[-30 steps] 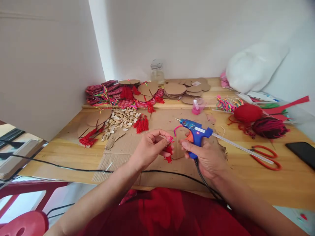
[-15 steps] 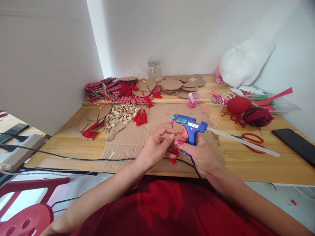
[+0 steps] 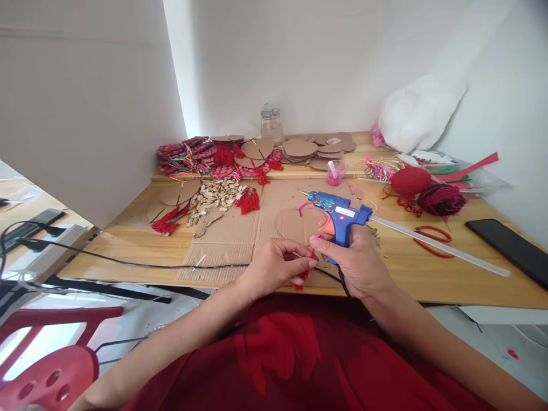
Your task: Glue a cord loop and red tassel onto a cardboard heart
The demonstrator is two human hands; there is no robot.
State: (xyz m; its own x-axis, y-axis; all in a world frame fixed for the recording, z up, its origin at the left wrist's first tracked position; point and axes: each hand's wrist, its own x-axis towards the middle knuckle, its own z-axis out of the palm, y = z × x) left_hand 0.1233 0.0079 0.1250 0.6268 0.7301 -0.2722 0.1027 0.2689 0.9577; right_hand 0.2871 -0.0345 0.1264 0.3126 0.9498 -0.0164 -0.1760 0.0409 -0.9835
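My right hand [image 3: 362, 260] is wrapped round the handle of a blue glue gun [image 3: 338, 210], whose nozzle points to the upper left and whose long clear glue stick [image 3: 440, 245] sticks out at the back. A pink cord [image 3: 314, 254] runs between my right fingertips and my left hand [image 3: 280, 264], which pinches it. Below the left fingers hangs a small red tassel [image 3: 303, 279], partly hidden. Just beyond the hands a cardboard disc [image 3: 293, 222] with a pink string at its top lies on the corrugated cardboard sheet [image 3: 222, 257].
Peanut shells [image 3: 218, 197] and red tassels [image 3: 248, 201] lie left of centre. Behind are more cardboard discs [image 3: 299, 149], a glass jar [image 3: 272, 123] and a pink cup [image 3: 335, 172]. Yarn balls [image 3: 440, 198], orange-handled scissors [image 3: 434, 240] and a phone [image 3: 507, 251] are at right. A black cable [image 3: 141, 264] crosses the left.
My hands have drawn slightly apart, with the pink cord now stretched between them. The glue gun has moved a little right, and more of the cardboard disc shows.
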